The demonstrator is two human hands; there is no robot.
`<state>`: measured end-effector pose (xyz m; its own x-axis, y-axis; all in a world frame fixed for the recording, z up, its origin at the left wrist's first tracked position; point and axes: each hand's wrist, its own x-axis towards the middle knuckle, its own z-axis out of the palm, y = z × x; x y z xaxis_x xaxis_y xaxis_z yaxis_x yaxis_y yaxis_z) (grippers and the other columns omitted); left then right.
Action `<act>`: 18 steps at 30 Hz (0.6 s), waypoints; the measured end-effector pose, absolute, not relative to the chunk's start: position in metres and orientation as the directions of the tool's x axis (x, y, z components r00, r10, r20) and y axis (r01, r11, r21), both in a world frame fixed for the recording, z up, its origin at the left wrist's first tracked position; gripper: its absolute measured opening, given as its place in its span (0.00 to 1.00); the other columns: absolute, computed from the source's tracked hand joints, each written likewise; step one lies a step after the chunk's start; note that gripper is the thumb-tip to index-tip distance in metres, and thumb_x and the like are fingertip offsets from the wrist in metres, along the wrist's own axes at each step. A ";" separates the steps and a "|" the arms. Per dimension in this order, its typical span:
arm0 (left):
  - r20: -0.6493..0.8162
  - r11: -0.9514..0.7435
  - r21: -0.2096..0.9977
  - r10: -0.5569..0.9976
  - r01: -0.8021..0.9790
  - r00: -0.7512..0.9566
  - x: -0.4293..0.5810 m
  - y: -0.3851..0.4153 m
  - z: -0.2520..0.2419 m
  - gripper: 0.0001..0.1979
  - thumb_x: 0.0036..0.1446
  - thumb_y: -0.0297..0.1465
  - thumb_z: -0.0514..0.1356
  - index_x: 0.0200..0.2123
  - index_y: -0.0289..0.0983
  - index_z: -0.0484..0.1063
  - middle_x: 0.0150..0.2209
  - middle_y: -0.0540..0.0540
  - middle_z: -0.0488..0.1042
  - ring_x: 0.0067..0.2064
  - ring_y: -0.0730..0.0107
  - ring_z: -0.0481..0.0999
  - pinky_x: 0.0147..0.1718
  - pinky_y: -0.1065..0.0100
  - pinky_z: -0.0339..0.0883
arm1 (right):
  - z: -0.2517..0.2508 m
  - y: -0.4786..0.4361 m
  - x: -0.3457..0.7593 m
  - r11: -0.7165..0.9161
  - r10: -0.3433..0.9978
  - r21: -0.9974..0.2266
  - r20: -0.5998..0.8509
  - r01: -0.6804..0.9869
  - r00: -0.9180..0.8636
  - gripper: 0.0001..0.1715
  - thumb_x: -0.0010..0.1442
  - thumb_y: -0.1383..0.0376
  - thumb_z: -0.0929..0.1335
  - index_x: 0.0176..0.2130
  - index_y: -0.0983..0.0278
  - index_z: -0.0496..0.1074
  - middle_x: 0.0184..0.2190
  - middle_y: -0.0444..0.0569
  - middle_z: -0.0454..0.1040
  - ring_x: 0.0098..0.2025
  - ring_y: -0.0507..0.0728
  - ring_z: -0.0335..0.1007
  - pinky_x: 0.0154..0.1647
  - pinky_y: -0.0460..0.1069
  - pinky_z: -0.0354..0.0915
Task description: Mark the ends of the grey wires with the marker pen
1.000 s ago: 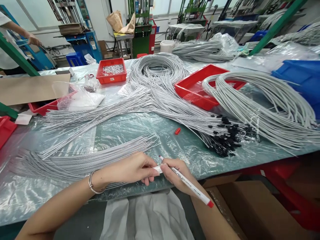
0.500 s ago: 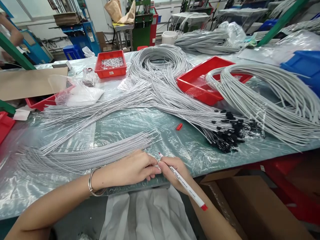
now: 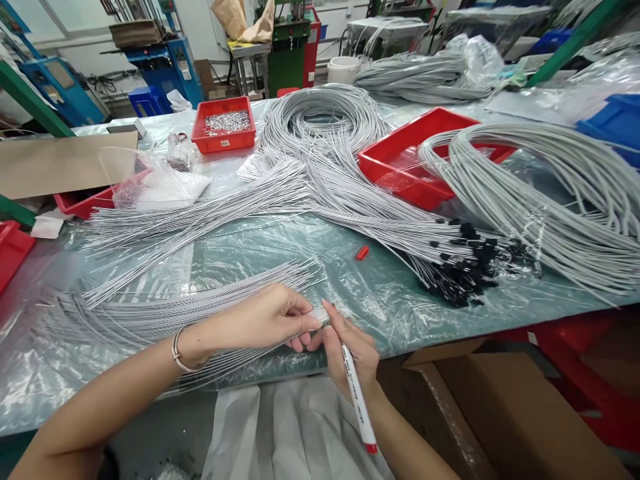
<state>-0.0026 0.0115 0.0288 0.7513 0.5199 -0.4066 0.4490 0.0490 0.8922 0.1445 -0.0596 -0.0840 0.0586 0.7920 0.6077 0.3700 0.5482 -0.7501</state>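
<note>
My left hand (image 3: 283, 317), with a bangle at the wrist, is closed around a small bundle of thin grey wires (image 3: 227, 365). Their ends (image 3: 320, 316) stick out between both hands, and the lengths trail back below the forearm. A white marker pen (image 3: 357, 400) with red print and a red end rests in my right hand (image 3: 353, 350), slanting down toward me. The right fingertips touch or nearly touch the wire ends; the pen's tip is hidden. Beyond the left hand lies a row of loose wires (image 3: 175, 310). The red pen cap (image 3: 363, 253) lies on the plastic-covered table (image 3: 260, 243).
Farther back are a large wire coil (image 3: 325, 110), wires with black connectors (image 3: 465, 260), and a thick cable coil (image 3: 560, 220). One red tray (image 3: 224, 141) holds small metal parts; another red tray (image 3: 400, 190) sits right of it. A cardboard box (image 3: 510, 400) stands below the table edge.
The pen has swung steeper in my right hand, its tip now out of sight. My left hand has risen slightly, and a wire bundle now shows between the hands and under my forearm.
</note>
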 end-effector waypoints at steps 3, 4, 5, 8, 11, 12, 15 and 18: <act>-0.394 0.018 0.891 0.528 0.454 0.752 -0.001 0.012 0.028 0.15 0.61 0.36 0.53 0.30 0.31 0.72 0.27 0.45 0.74 0.30 0.71 0.76 0.28 0.75 0.69 | -0.086 -0.064 0.139 0.522 0.796 -0.758 0.598 0.390 0.096 0.33 0.60 0.77 0.60 0.62 0.58 0.56 0.18 0.39 0.67 0.19 0.51 0.63 0.26 0.49 0.66; -0.393 0.009 0.889 0.529 0.458 0.752 -0.001 0.012 0.027 0.15 0.61 0.35 0.53 0.30 0.31 0.72 0.26 0.45 0.74 0.30 0.71 0.76 0.28 0.75 0.69 | -0.087 -0.065 0.138 0.527 0.787 -0.747 0.609 0.405 0.102 0.33 0.60 0.77 0.60 0.62 0.58 0.56 0.17 0.39 0.66 0.18 0.51 0.62 0.26 0.49 0.66; -0.393 0.002 0.887 0.530 0.462 0.751 0.000 0.012 0.026 0.15 0.61 0.35 0.53 0.29 0.31 0.72 0.25 0.46 0.74 0.30 0.71 0.76 0.27 0.75 0.69 | -0.087 -0.065 0.137 0.531 0.778 -0.737 0.619 0.417 0.103 0.33 0.60 0.77 0.60 0.62 0.59 0.56 0.18 0.39 0.65 0.18 0.51 0.61 0.25 0.49 0.66; -0.395 0.010 0.886 0.538 0.463 0.745 0.002 0.013 0.021 0.15 0.60 0.36 0.54 0.29 0.31 0.71 0.26 0.45 0.74 0.30 0.71 0.76 0.26 0.75 0.68 | -0.085 -0.066 0.139 0.534 0.774 -0.727 0.626 0.432 0.095 0.34 0.59 0.77 0.60 0.62 0.60 0.55 0.21 0.41 0.66 0.19 0.51 0.62 0.23 0.48 0.66; -0.383 0.042 0.900 0.556 0.435 0.738 0.005 0.013 0.013 0.16 0.60 0.38 0.53 0.29 0.32 0.70 0.27 0.46 0.73 0.30 0.71 0.76 0.26 0.75 0.68 | -0.083 -0.063 0.151 0.524 0.802 -0.725 0.597 0.448 0.028 0.31 0.61 0.74 0.61 0.61 0.60 0.56 0.22 0.42 0.68 0.21 0.52 0.64 0.25 0.49 0.66; -0.381 0.052 0.903 0.557 0.427 0.738 0.007 0.014 0.010 0.16 0.60 0.39 0.53 0.29 0.32 0.69 0.27 0.46 0.73 0.29 0.71 0.76 0.26 0.75 0.68 | -0.083 -0.061 0.158 0.511 0.819 -0.735 0.574 0.446 0.006 0.28 0.62 0.72 0.60 0.60 0.60 0.58 0.22 0.43 0.69 0.22 0.52 0.65 0.27 0.49 0.66; -0.402 0.056 0.895 0.529 0.442 0.747 0.011 0.015 -0.005 0.18 0.60 0.41 0.53 0.26 0.33 0.67 0.25 0.47 0.72 0.28 0.71 0.76 0.24 0.75 0.67 | -0.085 -0.054 0.180 0.452 0.857 -0.828 0.506 0.333 0.095 0.24 0.65 0.57 0.56 0.57 0.64 0.61 0.22 0.45 0.71 0.22 0.53 0.64 0.26 0.49 0.64; -0.458 0.050 0.867 0.472 0.495 0.754 0.014 0.018 -0.027 0.20 0.59 0.43 0.53 0.24 0.34 0.65 0.23 0.48 0.71 0.26 0.71 0.75 0.23 0.75 0.66 | -0.089 -0.050 0.195 0.445 0.839 -0.887 0.462 0.127 0.289 0.26 0.63 0.47 0.55 0.44 0.63 0.67 0.24 0.46 0.68 0.24 0.54 0.64 0.23 0.48 0.62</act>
<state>0.0135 0.0179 -0.0272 0.7537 0.4718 -0.4575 0.4951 0.0502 0.8674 0.1951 -0.0501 -0.0895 0.2892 0.8385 0.4618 0.1266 0.4447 -0.8867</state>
